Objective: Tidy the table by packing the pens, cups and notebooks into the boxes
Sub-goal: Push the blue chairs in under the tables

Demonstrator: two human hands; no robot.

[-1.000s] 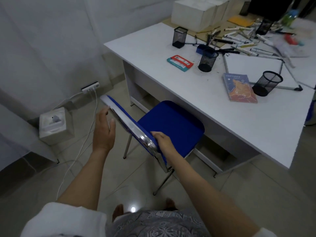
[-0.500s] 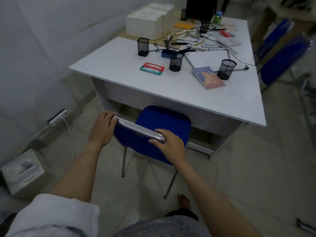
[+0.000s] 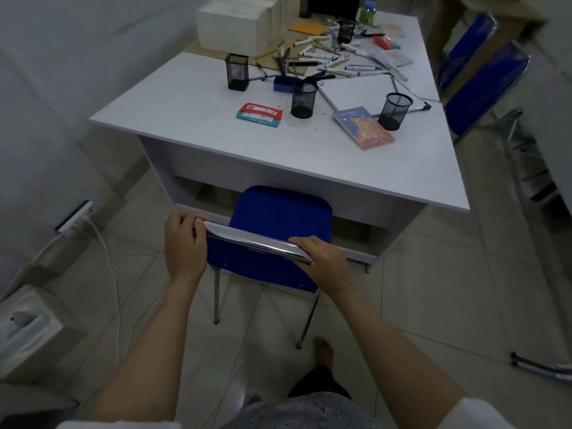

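Evidently both hands, left hand (image 3: 184, 243) and right hand (image 3: 323, 262), clamp the blue chair (image 3: 272, 243) backrest's ends to shift it, while pens (image 3: 328, 61), mesh cups (image 3: 304, 100) and notebook (image 3: 363, 127) wait on the far white table (image 3: 192, 119).

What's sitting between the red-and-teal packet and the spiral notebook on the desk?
In the head view, one round black mesh cup stands upright between the packet and the notebook, slightly farther back than both, touching neither.
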